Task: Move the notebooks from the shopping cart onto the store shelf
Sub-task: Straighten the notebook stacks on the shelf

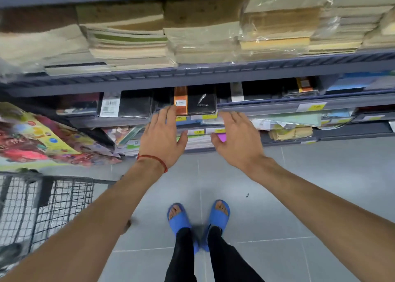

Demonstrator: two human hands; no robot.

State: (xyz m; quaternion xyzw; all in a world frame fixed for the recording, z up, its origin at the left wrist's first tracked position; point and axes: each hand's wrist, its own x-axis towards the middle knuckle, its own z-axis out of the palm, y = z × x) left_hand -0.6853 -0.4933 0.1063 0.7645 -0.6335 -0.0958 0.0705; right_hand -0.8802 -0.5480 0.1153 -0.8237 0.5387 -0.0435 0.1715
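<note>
The shelf (192, 76) is dark grey with several tiers. The top tier in view carries flat stacks (128, 44) of cream and brown notebooks, those at the right wrapped in clear plastic (275, 25). The tier below holds black notebooks (202, 102) lying flat, one with an orange band (180, 100). Yellow price tags (313, 106) sit on the lower rails, above colourful books (128, 136). On the grey tiled floor (299, 185) a wire cart (64, 196) stands at the left

One wide head-worn view looks down from close above the left hand (161, 136) and right hand (239, 141), facing the shelf (267, 107) just beyond them.
</note>
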